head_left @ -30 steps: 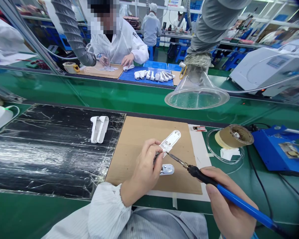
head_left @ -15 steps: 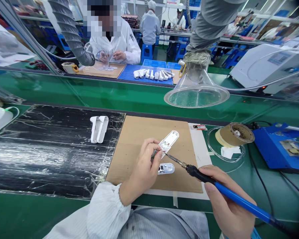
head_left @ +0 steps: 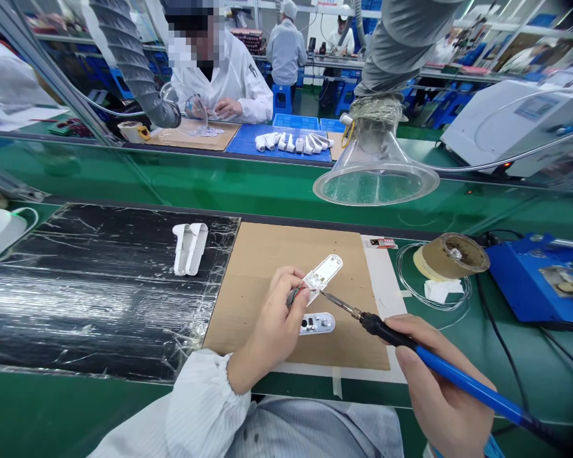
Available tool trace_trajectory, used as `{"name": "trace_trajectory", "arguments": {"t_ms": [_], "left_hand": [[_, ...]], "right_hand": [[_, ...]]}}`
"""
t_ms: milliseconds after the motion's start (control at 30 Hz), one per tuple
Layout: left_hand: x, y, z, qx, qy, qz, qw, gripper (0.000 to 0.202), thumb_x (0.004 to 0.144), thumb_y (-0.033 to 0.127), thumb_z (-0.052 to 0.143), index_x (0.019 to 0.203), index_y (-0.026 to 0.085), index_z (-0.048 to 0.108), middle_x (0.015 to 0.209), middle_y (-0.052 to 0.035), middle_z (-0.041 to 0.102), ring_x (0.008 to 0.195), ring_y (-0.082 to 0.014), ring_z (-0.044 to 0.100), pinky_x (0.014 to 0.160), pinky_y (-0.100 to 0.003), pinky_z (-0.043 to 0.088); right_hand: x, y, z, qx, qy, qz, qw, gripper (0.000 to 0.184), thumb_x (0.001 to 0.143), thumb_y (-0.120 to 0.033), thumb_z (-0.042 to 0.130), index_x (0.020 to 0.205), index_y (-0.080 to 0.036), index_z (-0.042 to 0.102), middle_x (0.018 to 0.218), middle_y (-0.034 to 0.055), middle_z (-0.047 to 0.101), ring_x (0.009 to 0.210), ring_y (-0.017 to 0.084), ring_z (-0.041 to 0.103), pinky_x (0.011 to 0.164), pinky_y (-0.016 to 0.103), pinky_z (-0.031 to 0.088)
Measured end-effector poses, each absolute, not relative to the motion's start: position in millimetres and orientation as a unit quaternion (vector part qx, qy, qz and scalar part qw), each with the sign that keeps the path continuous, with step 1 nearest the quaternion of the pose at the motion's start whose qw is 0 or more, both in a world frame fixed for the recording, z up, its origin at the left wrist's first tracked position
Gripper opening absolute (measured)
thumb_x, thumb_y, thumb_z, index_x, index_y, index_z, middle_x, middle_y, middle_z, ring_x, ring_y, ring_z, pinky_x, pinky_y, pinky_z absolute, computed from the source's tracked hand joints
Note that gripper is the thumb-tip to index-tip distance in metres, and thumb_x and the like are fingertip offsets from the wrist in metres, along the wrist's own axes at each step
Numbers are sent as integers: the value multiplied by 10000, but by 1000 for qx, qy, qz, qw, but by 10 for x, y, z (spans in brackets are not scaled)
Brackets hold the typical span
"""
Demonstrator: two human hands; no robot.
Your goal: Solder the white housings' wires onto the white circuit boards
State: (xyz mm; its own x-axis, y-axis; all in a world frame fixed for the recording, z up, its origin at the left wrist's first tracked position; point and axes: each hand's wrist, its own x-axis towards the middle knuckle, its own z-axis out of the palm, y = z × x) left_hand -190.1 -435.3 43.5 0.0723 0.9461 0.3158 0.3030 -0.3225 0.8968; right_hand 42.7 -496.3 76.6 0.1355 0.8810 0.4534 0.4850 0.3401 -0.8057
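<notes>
My left hand (head_left: 272, 327) is closed in a pinch on thin wires at the near end of a white plastic housing (head_left: 323, 272) lying on a brown board (head_left: 267, 254). A blue-handled soldering iron (head_left: 439, 367) is gripped in my right hand (head_left: 439, 394), and its metal tip touches the housing's near end beside my left fingertips. A smaller white oval part (head_left: 318, 323) lies on the board just below the tip.
A white two-piece shell (head_left: 190, 247) lies on the black taped mat (head_left: 76, 286). A clear fume funnel (head_left: 375, 172) hangs above the bench. A solder-wire coil and tip-cleaner tin (head_left: 451, 256) and a blue soldering station (head_left: 539, 280) stand at right. Across the belt a person works with white parts (head_left: 291, 142).
The iron's tip and my hands stay at the housing's near end with only slight shifts. The person opposite has moved a hand from the blue mat back to the brown board.
</notes>
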Motion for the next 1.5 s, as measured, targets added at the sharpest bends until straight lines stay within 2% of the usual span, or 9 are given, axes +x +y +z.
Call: {"name": "trace_trajectory", "arguments": {"t_ms": [167,433,633,800,933,1033,1167,1367,1500], "left_hand": [[-1902,-4357,430,643,478,489,345,152,1108,197,510,997,232,607,1177,-72,624,1079,-191,644,922,-340,537],[-1899,-4357,423,594,489,498,400,115,1114,262,513,1037,233,593,1189,-68,631,997,-182,623,844,-313,522],[-1914,-4361,412,547,503,485,461,175,1134,377,503,1098,234,597,1217,-67,633,992,-192,605,881,-329,507],[-1927,-4335,365,509,518,478,494,217,1124,439,523,1137,242,612,1237,-66,639,989,-198,602,873,-336,504],[-1909,-4300,416,465,517,464,548,270,1077,503,568,1095,236,602,1192,-62,644,831,-171,589,751,-322,528],[-1886,-4284,467,443,506,467,573,296,1022,526,632,1059,235,596,1164,-60,642,842,-177,595,738,-318,553],[-1883,-4273,457,435,500,469,584,264,988,481,670,1056,237,598,1133,-60,646,863,-183,600,747,-323,563],[-1909,-4260,442,455,509,441,583,185,969,395,664,1058,242,607,1195,-64,661,907,-190,613,752,-313,533],[-1882,-4258,519,457,502,435,592,178,954,384,660,1018,236,585,1215,-50,636,808,-150,595,679,-285,481]], "right_hand": [[459,-4999,697,-568,-587,186,546,151,991,-327,761,1111,-305,851,1117,24,841,1037,260,810,881,375,706],[454,-5025,530,-574,-480,170,641,189,932,-351,824,1068,-223,858,1099,84,820,1061,348,782,965,535,622],[418,-4915,526,-561,-452,115,684,214,922,-365,814,1023,-178,844,1024,94,820,879,311,801,820,493,648],[387,-4749,505,-519,-401,94,749,198,883,-322,828,1020,-181,851,917,66,814,787,296,790,884,575,643],[386,-4658,430,-524,-402,110,743,261,911,-328,825,1122,-176,844,907,65,814,798,292,785,875,588,641],[399,-4617,352,-531,-417,110,730,282,933,-346,822,1157,-176,838,930,76,819,826,293,792,881,596,644],[427,-4584,265,-526,-425,116,727,279,944,-351,820,1166,-184,837,944,76,815,833,283,795,896,585,646],[451,-4628,198,-539,-438,119,710,283,961,-395,802,1145,-182,836,953,91,820,809,284,790,894,584,652],[411,-4687,236,-546,-470,140,680,293,987,-371,780,1227,-209,821,1035,92,836,891,291,813,915,552,666]]}}
